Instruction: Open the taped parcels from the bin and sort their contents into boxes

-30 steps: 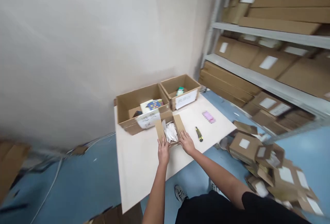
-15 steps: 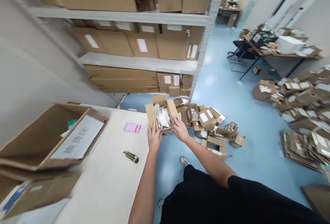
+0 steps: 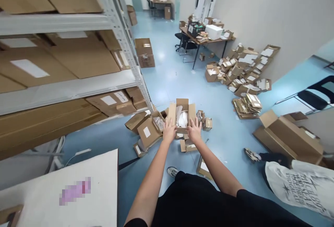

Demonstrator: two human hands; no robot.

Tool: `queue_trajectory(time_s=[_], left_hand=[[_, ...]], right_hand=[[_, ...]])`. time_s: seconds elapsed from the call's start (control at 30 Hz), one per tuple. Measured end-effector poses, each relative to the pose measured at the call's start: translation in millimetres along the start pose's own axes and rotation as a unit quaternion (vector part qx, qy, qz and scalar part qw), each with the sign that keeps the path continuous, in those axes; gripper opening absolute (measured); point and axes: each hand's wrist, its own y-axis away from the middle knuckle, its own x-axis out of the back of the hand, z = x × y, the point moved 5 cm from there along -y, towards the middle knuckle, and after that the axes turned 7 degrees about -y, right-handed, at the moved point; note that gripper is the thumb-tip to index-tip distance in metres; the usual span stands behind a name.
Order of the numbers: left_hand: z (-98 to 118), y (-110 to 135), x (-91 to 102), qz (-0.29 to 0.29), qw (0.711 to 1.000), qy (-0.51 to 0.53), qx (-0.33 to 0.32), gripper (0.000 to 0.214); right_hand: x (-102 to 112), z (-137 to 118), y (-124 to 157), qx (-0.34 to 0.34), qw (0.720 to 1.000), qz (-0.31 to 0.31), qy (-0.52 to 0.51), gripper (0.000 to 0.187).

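A small open cardboard box (image 3: 182,110) with white packing inside is held out in front of me, above the blue floor. My left hand (image 3: 169,131) grips its left side and my right hand (image 3: 194,130) grips its right side, fingers pressed on the flaps. Just below and to the left lies a heap of small cardboard boxes (image 3: 146,129) with white labels. The corner of the white table (image 3: 78,174) shows at lower left, away from both hands.
A metal shelf rack (image 3: 78,87) full of long cartons fills the left. Another person (image 3: 300,181) in a white printed shirt is at lower right beside a large carton (image 3: 287,136). More box piles (image 3: 245,77) lie along the right wall by a desk (image 3: 206,37).
I have turned right, away from the table, carrying the small open box with both hands from the tabletop to out over the floor by the box heap.
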Motion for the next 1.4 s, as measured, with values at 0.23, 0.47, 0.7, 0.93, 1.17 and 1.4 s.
queue_trajectory(time_s=[0.23, 0.47, 0.7, 0.93, 1.17, 1.4], left_hand=[[20.6, -8.9, -15.7, 0.03, 0.997, 0.061, -0.026, 0.062], [-74.9, 65.2, 31.2, 0.111, 0.987, 0.059, 0.1, 0.058], [-152.9, 253.2, 65.8, 0.176, 0.924, 0.014, 0.339, 0.056], [-115.7, 534.3, 79.0, 0.257, 0.773, -0.034, 0.579, 0.057], [38.9, 784.6, 56.3, 0.326, 0.585, -0.078, 0.739, 0.062], [249.5, 954.7, -4.1, 0.357, 0.38, -0.087, 0.849, 0.062]], right_hand=[[-9.1, 30.2, -7.9, -0.013, 0.997, 0.025, -0.076, 0.036], [-55.7, -87.3, -42.1, 0.147, 0.971, -0.037, -0.186, 0.052], [-103.3, -273.0, 8.8, 0.348, 0.893, -0.172, -0.227, 0.054], [-97.2, -439.3, 204.8, 0.552, 0.739, -0.265, -0.28, 0.056], [-50.6, -488.5, 485.4, 0.719, 0.544, -0.328, -0.282, 0.055], [8.6, -434.0, 759.6, 0.819, 0.318, -0.391, -0.273, 0.054]])
